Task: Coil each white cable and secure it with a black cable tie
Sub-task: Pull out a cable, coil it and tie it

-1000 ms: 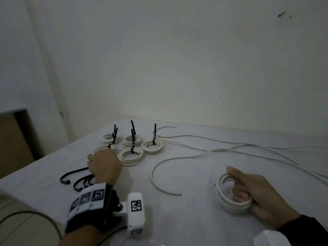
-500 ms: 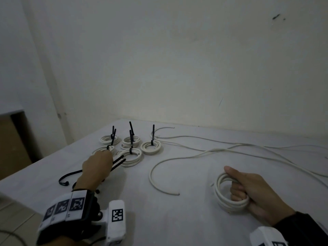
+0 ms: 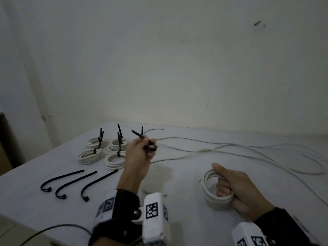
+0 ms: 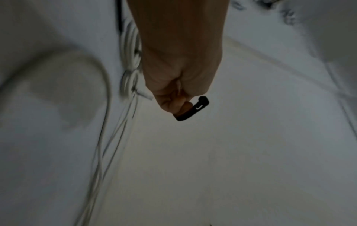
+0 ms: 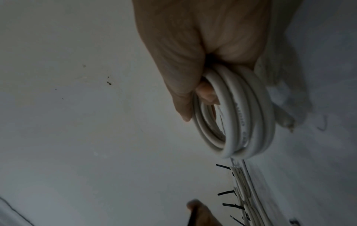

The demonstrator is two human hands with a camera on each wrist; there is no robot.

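Note:
My left hand (image 3: 142,150) is raised above the table and pinches a black cable tie (image 3: 150,147); its head end (image 4: 195,108) sticks out below the curled fingers in the left wrist view. My right hand (image 3: 229,183) grips a coiled white cable (image 3: 208,190) at the front right, thumb along the top and fingers through the loop. The right wrist view shows that coil (image 5: 237,122) wrapped in several turns around my fingers. Three loose black ties (image 3: 71,181) lie on the table at the front left.
Several tied white coils (image 3: 89,154) with upright tie tails sit at the back left. Long loose white cables (image 3: 230,148) trail across the table (image 3: 177,178) to the right. A pale wall rises close behind. A dark cord (image 3: 53,229) hangs off the near edge.
My left hand picked one black tie from the pile at the left, then lifted it up and to the right. The right hand kept holding its coil still.

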